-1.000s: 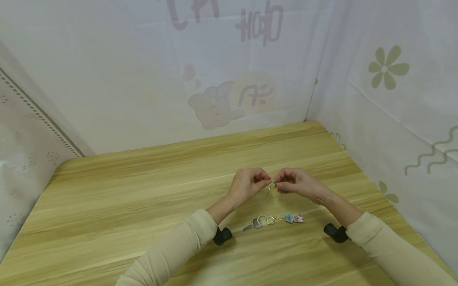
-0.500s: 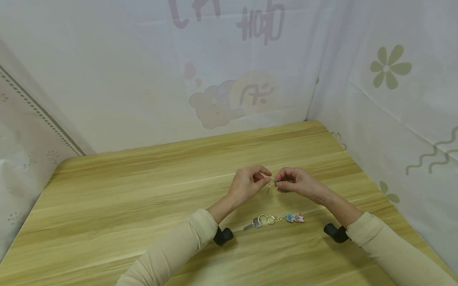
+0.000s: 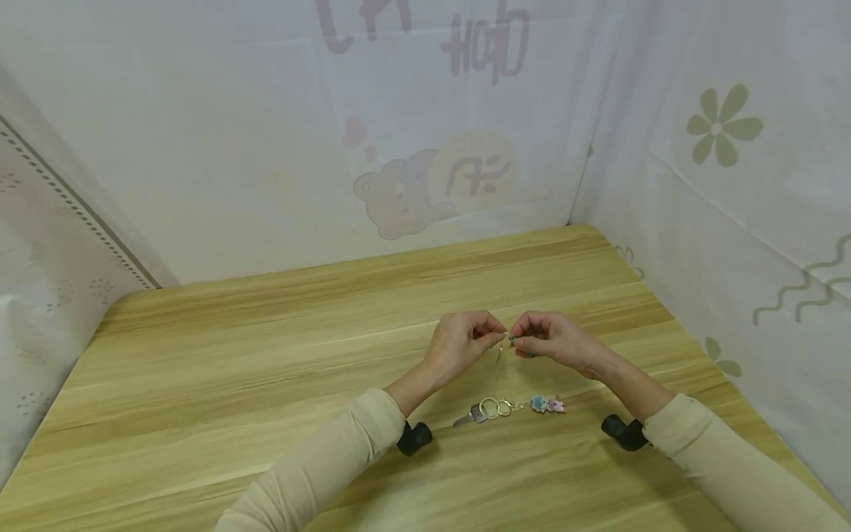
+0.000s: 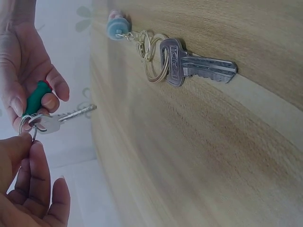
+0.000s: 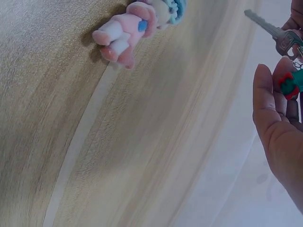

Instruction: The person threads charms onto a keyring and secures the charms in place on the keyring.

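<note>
My left hand [image 3: 459, 341] pinches a thin metal key ring [image 4: 35, 133] between thumb and fingertips. A silver key [image 4: 51, 123] hangs from this ring, its blade pointing away from the fingers. Facing it, my right hand [image 3: 555, 346] grips a small green charm with a red end [image 4: 36, 98], joined close to the ring. Both hands are above the table, fingertips nearly meeting. Below them lies a second key [image 4: 201, 67] with a dark head, on gold rings [image 3: 489, 408]. A chain links those rings to a plush-looking doll charm [image 5: 125, 35] in pink and blue.
The wood-grain table [image 3: 266, 355] spreads out to the left and behind the hands. Black curved pieces [image 3: 415, 439] sit by both wrists. Printed pale curtains [image 3: 233, 148] stand along the back and sides.
The left index finger, lifted off the thumb half a second ago, has come down to pinch at the ring again. The hanging key has shifted slightly. Things on the table lie as before.
</note>
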Motion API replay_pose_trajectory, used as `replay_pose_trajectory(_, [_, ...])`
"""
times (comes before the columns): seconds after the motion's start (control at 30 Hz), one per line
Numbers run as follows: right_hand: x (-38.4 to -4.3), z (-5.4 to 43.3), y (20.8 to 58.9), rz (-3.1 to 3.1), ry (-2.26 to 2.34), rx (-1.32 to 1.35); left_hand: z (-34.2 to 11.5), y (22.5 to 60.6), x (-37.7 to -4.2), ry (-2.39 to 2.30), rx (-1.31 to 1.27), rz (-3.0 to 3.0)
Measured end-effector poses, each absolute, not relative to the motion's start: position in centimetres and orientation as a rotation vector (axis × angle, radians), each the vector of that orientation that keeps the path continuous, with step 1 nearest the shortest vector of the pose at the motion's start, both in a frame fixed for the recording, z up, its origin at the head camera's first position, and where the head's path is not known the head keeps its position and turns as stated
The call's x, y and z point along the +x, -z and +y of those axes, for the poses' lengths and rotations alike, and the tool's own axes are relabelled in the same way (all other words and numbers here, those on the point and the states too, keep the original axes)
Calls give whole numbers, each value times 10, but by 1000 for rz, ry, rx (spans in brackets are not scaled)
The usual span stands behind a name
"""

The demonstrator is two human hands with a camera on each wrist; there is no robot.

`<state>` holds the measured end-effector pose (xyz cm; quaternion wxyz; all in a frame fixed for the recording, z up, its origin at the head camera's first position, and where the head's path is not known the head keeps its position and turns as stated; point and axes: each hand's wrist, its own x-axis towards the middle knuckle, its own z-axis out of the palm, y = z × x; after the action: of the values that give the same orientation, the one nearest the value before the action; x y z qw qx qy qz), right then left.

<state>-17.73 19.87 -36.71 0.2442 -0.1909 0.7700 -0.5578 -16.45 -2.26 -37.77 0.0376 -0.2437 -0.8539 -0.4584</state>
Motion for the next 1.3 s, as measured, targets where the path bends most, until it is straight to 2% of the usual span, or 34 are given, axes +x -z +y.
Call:
replay_pose_trajectory(0.6, [-177, 198, 366, 2121, 1523, -522, -21, 379, -163, 1450, -647, -2545])
replay_pose_trajectory(1.3, [-176, 200, 367, 2128, 1531, -528, -20, 380, -163, 1415, -740, -2570])
